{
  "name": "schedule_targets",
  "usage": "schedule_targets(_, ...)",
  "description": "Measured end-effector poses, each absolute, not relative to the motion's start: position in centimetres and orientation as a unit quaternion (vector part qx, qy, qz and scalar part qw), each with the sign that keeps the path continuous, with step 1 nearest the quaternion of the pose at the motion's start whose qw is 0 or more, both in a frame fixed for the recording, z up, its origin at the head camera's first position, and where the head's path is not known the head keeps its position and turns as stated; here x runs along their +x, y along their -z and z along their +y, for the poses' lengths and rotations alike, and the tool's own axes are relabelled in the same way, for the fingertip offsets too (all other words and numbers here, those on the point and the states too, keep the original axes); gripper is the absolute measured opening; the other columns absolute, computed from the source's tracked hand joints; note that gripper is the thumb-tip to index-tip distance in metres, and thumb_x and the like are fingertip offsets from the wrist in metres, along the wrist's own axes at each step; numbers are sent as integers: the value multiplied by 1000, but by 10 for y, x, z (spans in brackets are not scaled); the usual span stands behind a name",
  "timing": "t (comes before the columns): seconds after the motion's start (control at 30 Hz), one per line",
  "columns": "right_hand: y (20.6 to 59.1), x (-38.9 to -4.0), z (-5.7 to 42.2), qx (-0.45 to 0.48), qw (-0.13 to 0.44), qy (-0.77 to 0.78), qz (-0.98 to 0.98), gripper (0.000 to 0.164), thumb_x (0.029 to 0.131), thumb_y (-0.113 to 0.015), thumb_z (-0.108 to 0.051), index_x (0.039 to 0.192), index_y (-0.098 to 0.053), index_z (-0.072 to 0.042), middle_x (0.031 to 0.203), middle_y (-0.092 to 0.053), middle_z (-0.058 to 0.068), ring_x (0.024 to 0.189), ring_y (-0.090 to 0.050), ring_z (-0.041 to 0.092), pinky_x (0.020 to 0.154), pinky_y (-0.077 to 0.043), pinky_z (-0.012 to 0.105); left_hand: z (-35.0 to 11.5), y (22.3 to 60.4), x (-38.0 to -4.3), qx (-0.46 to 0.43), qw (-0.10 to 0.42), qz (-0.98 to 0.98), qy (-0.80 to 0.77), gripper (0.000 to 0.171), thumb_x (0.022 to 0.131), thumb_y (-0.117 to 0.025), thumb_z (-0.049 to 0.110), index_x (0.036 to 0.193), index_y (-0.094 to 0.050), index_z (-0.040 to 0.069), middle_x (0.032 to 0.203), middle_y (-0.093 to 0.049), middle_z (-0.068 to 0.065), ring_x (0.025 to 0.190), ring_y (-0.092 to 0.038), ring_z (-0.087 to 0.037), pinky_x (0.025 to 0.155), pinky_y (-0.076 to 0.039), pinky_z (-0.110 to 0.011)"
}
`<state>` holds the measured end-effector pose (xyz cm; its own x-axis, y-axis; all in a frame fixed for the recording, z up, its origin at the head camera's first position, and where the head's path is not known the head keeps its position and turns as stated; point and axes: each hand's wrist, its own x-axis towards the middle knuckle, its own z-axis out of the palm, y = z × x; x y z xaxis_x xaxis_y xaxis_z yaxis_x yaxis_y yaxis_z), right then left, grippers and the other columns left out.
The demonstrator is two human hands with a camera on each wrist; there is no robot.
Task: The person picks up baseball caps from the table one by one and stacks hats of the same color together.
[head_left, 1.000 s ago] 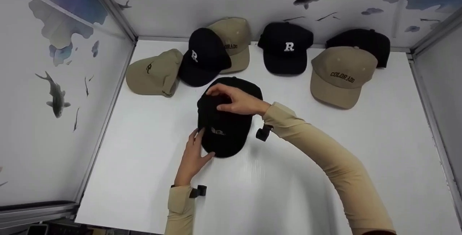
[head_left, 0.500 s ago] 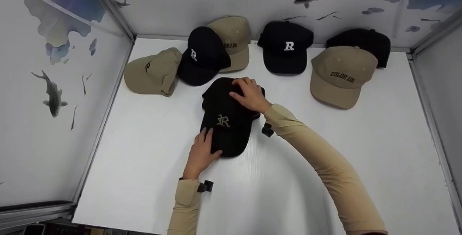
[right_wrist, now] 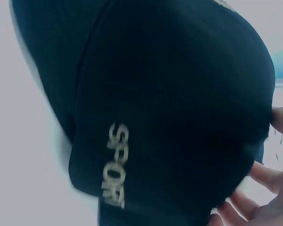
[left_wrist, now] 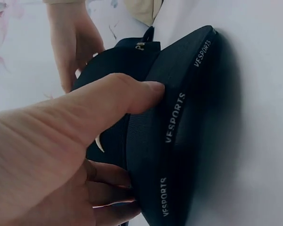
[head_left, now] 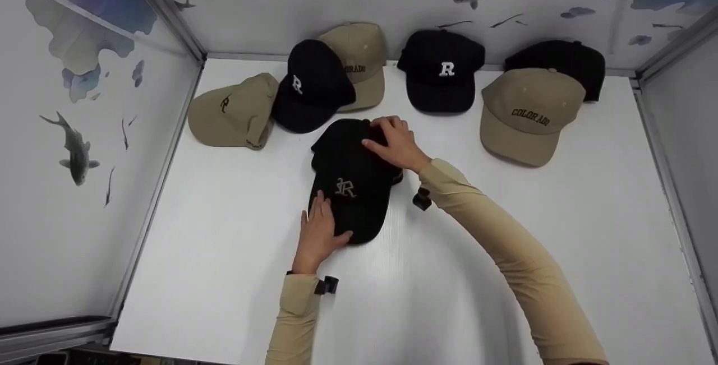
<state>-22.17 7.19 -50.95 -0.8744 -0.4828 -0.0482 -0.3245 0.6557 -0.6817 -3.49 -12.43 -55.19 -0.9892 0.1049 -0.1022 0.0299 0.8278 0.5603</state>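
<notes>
A black baseball cap with a Gothic "R" on its crown lies mid-table, brim towards me. My left hand rests over the brim, fingers fairly straight at its left side and thumb on its front part. In the left wrist view, the thumb presses the top of the brim, whose edge bears white "VESPORTS" lettering. My right hand holds the upper right back of the crown between thumb and curled fingers. The right wrist view shows the fingertips at the crown's edge and pale lettering on the cap's side.
Along the back wall are a tan cap, a navy "R" cap overlapping a tan Colorado cap, and another navy "R" cap. At right, a tan Colorado cap partly covers a black one. Printed panels enclose the white table.
The right hand has moved right from over the crown to its upper right edge. The cap has turned so its emblem shows clearly, and the left hand has shifted rightward onto the brim.
</notes>
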Motion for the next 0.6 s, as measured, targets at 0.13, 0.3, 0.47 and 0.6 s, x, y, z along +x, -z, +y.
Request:
schedule_targets(0.13, 510, -228, 94, -216, 107, 343, 908, 49, 96, -58, -34, 133, -48, -3, 133, -41, 25, 120, -36, 41, 96, -29, 58, -125, 553, -37, 36, 57, 950, -304, 83, 80, -80, 25, 135, -34, -18, 149, -21, -36, 138, -25, -44, 105, -28, -58)
schedule_targets(0.3, 513, -235, 135, -191, 101, 330, 919, 47, 93, -61, -23, 132, -47, 0, 132, -42, 30, 120, -36, 47, 94, -29, 63, -125, 553, -37, 30, 68, 947, -313, 85, 80, -80, 23, 136, -32, -19, 149, -18, -37, 138, -23, -45, 107, -31, -49)
schedule_targets(0.47, 517, -241, 182, -154, 99, 307, 934, 47, 92, -62, -15, 131, -45, 4, 132, -38, 34, 123, -32, 50, 94, -28, 65, -124, 553, -37, 19, 82, 943, -323, 86, 80, -80, 22, 137, -30, -18, 150, -17, -35, 139, -21, -43, 101, -38, -48)
schedule_targets(0.6, 515, -246, 221, -124, 67, 271, 952, 46, 90, -63, -11, 129, -45, 5, 131, -36, 34, 127, -27, 49, 96, -25, 65, -122, 552, -38, 14, 94, 937, -336, 86, 82, -79, 21, 139, -28, -18, 152, -15, -34, 140, -19, -42, 96, -43, -48)
